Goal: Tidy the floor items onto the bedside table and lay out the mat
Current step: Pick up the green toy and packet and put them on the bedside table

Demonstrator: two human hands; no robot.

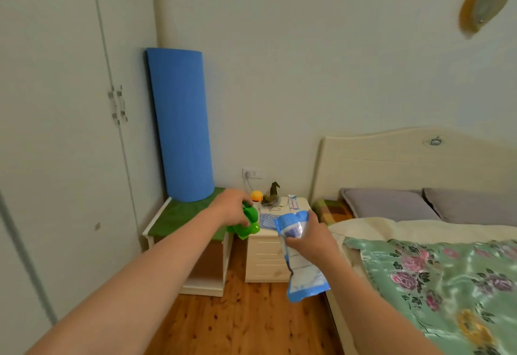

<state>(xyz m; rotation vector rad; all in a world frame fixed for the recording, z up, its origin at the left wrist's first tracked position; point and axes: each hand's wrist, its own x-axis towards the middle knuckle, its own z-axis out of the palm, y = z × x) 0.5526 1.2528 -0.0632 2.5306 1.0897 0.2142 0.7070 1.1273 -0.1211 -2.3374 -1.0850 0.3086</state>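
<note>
Blue packet [300, 259] in right hand [313, 240] — print unreadable, green toy [247, 223] in left hand [233, 206]

The left hand [233, 207] hides much of the green toy [247, 223], and the small clutter [272, 200] on the bedside table [268, 254] is too blurred to identify.

Ahead of you: white wardrobe [56, 130] at left; bed [419, 270] with cream headboard [405, 164], 2 grey pillows [389, 203], floral green cover [447, 284]; wall lamp [484, 2]; wall socket [252, 173]; wooden floor [237, 324].

Upright rolled blue mat [180, 125]; held green toy [246, 223]
</note>
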